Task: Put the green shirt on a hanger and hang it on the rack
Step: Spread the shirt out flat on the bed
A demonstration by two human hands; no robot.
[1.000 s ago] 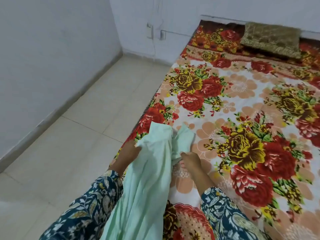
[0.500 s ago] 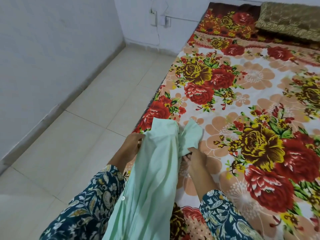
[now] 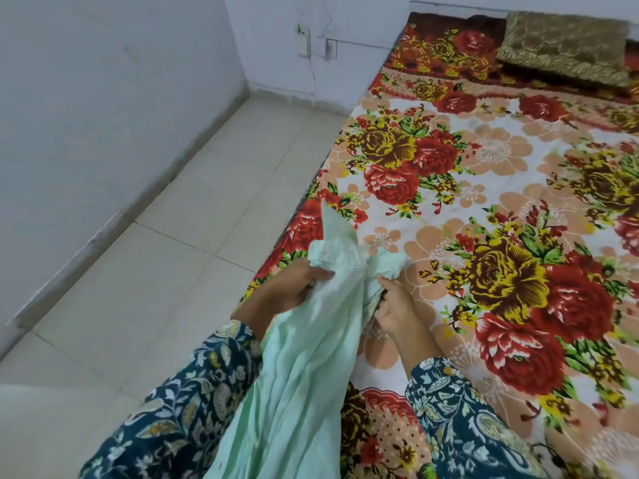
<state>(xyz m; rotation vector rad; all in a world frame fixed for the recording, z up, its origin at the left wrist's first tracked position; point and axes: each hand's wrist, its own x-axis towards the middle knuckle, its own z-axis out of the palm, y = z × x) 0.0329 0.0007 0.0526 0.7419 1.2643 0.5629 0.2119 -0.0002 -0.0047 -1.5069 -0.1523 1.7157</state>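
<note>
While the left hand (image 3: 294, 288) and right hand (image 3: 394, 302) each pinch bunched folds of the pale green cotton shirt (image 3: 304, 368) over the floral-sheeted bed's (image 3: 484, 209) edge, its slack cloth could slip free, with no hanger visible.

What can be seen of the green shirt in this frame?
The green shirt is pale mint, thin and soft-looking, gathered into long folds. It runs from the picture's bottom edge up over the edge of the floral bedsheet. The left hand grips its left side; the right hand pinches a crumpled part.
</note>
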